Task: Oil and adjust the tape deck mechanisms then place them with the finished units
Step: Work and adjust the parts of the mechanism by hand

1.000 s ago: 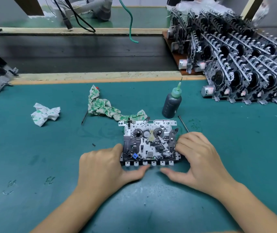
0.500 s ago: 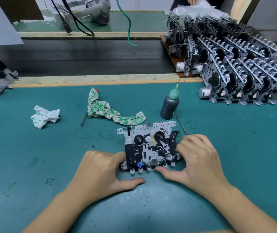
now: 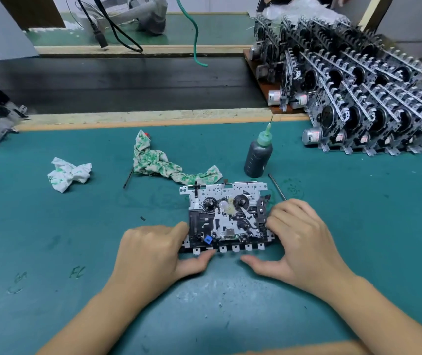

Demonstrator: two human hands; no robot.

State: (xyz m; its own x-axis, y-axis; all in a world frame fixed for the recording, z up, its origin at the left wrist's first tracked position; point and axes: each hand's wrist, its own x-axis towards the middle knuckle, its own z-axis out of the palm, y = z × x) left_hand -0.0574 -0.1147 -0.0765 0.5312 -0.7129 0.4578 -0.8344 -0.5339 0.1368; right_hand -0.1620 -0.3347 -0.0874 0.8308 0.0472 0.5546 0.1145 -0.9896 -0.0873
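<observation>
My bench has a teal mat (image 3: 358,226). On it in front of me lies the tape deck mechanism (image 3: 226,216), flat. Behind it stands a dark oil bottle (image 3: 258,156) with a green nozzle, a thin metal rod (image 3: 276,187) beside it. A green-printed rag (image 3: 164,165) and a crumpled wipe (image 3: 69,173) lie to the left. Finished units (image 3: 374,98) stand in rows at far right.

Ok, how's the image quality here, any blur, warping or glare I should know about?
Head view: even, soft lighting with faint shadows under the hands; tape deck mechanism at centre is sharp; wide-angle distortion bows the wooden bench edge and splays the stacked finished units, which look slightly smeared at the far right; no strong glare.
</observation>
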